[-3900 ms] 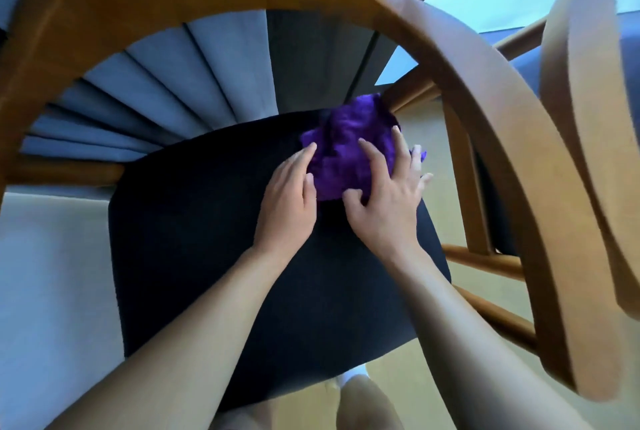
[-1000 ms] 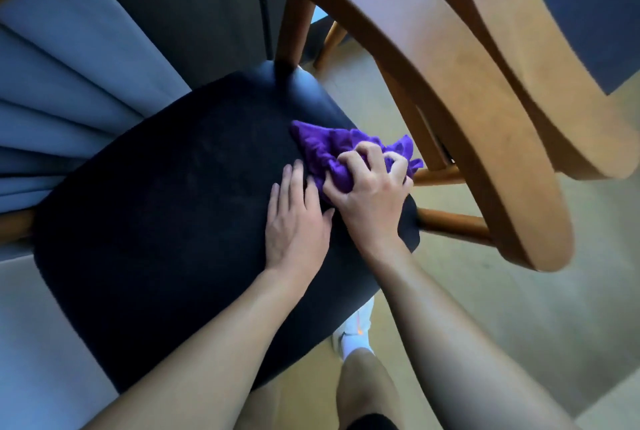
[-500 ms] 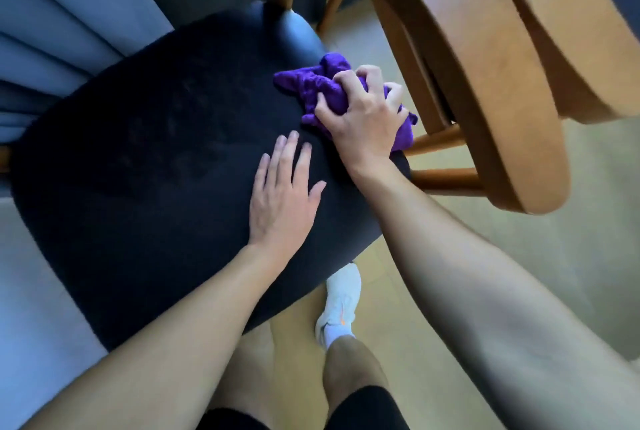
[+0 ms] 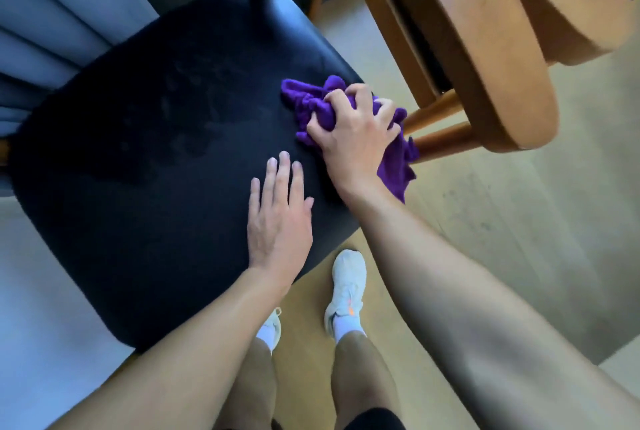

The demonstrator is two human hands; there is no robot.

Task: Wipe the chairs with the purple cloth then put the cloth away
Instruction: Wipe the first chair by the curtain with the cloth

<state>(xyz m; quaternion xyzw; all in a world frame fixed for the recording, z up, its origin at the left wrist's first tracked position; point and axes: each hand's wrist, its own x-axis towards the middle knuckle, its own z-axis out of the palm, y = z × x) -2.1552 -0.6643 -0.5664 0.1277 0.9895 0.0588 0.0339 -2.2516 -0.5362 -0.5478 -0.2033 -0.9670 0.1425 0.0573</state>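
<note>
From my end: big black padded chair seat (image 4: 138, 152) fills most of view. Curved tan wooden chair frame (image 4: 485, 65) upper right, pale wood floor (image 4: 519, 221) beneath. Left hand (image 4: 277, 218) flat on seat, fingers straight, holding nothing. Right hand (image 4: 353, 131) clenched round crumpled purple cloth (image 4: 311, 100) at seat's right edge, corner dangling off. White sneaker (image 4: 348, 287) below.
</note>
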